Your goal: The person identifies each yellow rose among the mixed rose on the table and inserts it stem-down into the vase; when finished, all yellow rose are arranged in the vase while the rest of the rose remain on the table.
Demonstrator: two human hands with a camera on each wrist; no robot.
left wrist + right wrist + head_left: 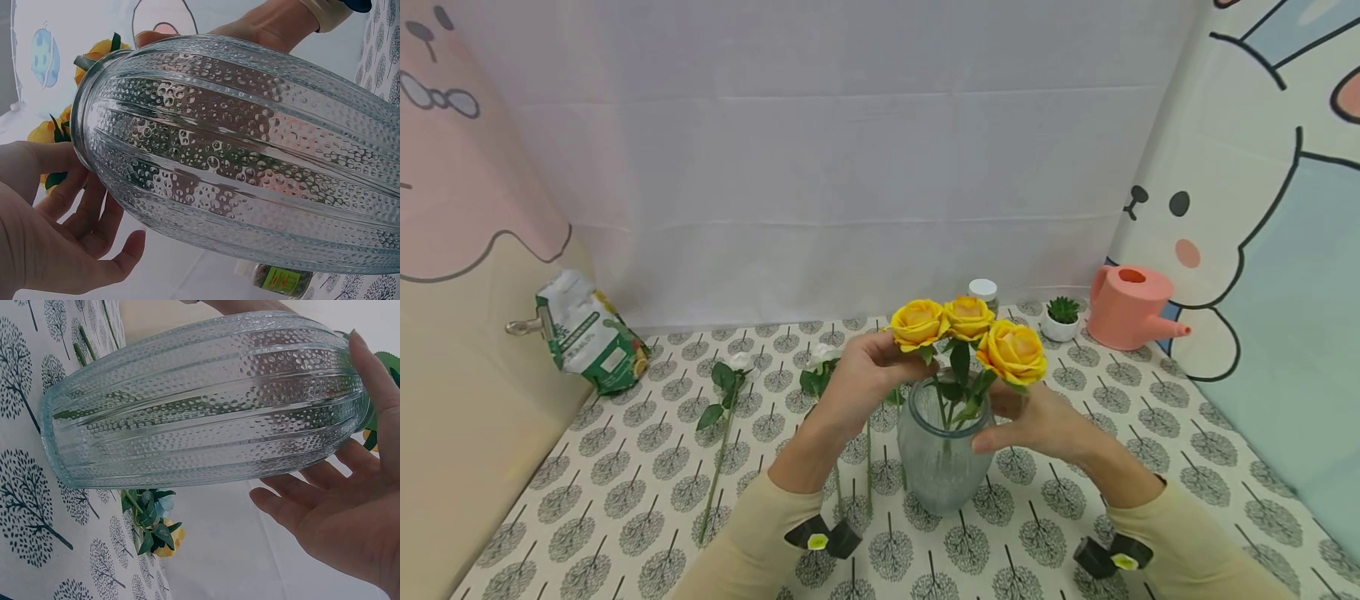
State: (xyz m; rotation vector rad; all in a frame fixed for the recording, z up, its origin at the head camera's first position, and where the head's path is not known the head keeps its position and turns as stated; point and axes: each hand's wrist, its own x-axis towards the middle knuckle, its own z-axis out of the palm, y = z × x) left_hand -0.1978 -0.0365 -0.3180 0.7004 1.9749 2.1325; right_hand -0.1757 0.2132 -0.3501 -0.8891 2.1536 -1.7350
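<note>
A clear, ribbed and dimpled glass vase (946,467) stands upright on the table. Three yellow roses (1011,352) rise out of its mouth, their green stems showing through the glass. My left hand (868,375) is at the left of the rim, its fingers curled under the head of the leftmost yellow rose (917,323). From the right, my right hand (1037,421) holds the vase near its neck, thumb on the front and fingers reaching behind. In the right wrist view the right thumb (375,375) lies along the glass just below the rim.
White roses (741,362) with long stems lie on the tree-patterned cloth (647,467) to the left. A green-and-white bag (591,333) leans at the far left. A white-capped jar (983,290), small potted succulent (1062,317) and pink watering can (1129,308) stand along the back.
</note>
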